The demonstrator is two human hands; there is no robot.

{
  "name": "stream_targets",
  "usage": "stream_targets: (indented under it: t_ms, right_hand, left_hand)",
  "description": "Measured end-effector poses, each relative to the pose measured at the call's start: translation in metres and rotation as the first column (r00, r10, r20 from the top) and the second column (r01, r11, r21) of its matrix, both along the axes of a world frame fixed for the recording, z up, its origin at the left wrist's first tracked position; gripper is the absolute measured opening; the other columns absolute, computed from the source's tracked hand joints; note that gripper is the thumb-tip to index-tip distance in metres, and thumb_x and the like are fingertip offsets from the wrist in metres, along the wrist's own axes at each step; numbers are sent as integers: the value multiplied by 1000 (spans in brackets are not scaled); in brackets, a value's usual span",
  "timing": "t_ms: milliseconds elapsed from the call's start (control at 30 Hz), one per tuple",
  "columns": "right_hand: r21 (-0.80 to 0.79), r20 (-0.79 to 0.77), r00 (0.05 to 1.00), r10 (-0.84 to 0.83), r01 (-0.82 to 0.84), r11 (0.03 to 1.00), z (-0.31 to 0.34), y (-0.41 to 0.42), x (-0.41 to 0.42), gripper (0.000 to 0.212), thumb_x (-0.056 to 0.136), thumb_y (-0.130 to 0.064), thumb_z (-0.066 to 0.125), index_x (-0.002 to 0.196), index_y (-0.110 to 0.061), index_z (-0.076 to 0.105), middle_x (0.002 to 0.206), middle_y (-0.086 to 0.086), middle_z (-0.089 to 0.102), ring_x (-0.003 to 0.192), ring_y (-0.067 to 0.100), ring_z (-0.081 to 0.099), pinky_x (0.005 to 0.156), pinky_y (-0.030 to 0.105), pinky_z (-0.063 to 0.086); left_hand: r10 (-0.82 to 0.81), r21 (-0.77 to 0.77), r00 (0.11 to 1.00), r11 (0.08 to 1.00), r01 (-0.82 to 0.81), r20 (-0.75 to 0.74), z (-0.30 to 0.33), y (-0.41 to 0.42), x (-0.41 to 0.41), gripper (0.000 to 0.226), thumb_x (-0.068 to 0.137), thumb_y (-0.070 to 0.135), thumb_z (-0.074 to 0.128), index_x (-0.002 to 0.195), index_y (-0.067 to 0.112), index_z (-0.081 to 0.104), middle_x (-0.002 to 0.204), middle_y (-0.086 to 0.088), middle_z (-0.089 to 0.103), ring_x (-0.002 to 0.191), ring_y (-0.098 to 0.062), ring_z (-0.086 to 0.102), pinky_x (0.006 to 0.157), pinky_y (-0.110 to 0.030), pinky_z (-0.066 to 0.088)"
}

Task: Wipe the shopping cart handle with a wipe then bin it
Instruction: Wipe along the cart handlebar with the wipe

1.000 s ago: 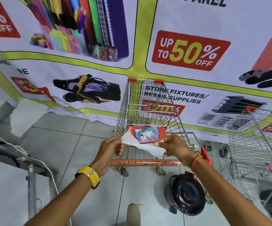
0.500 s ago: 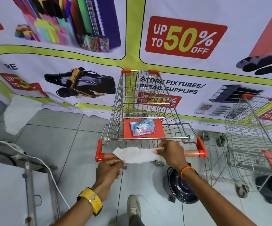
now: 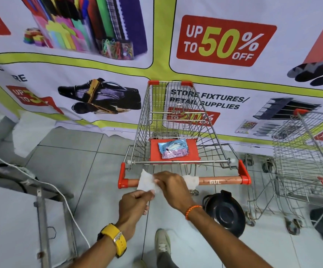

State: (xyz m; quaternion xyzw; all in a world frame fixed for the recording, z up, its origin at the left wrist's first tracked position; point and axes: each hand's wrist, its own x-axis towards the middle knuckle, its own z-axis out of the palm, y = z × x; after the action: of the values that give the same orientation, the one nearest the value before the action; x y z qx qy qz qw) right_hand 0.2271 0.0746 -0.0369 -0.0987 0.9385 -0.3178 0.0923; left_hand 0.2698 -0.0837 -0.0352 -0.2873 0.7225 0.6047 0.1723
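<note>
A wire shopping cart (image 3: 174, 117) stands in front of me with an orange handle (image 3: 218, 180) between red end caps. A white wipe (image 3: 146, 180) lies draped over the left half of the handle. My right hand (image 3: 173, 185) presses the wipe onto the bar, and one end of the wipe shows past it on the right. My left hand (image 3: 134, 206) sits just below the bar and pinches the wipe's lower left edge. A blue and pink wipes pack (image 3: 173, 148) rests on the cart's red seat flap.
A black round bin (image 3: 227, 212) stands on the tiled floor under the handle's right side. A second wire cart (image 3: 307, 157) is parked at the right. A metal frame with a white cord (image 3: 46, 192) is at the left. A printed banner covers the wall behind.
The wipe went from held stretched in the air to lying on the handle. My right hand moved left onto the bar and my left hand dropped just below it.
</note>
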Motion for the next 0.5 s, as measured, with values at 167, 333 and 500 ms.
stream_targets:
  t_ms: [167,333,500]
  right_hand:
    - [140,-95,995,-20,33,990,-15,-15,5,32,103,-37,50,124,-27,72,111,-2,76,102,27,68,88,39,45]
    - [189,-78,997,-2,17,982,-17,-22,7,34,100,-36,57,133,-30,65,119,-3,71,110,28,64,92,41,41]
    - [353,-118,990,83,-36,935,-14,-41,10,35,86,-12,69,118,-26,63,114,0,68,107,30,65,88,45,44]
  left_hand:
    - [-84,-230,975,972,35,-206,12,-13,-14,21,83,49,64,71,35,75,69,13,76,58,-12,70,60,-39,61]
    - [-111,-298,947,954,17,-301,16,-18,-39,25,83,45,64,69,25,70,65,6,74,65,-16,72,68,-45,61]
    - [-372,-559,823,825,81,-429,11,-22,-62,11,89,18,62,82,22,70,80,2,76,80,-22,70,74,-39,57]
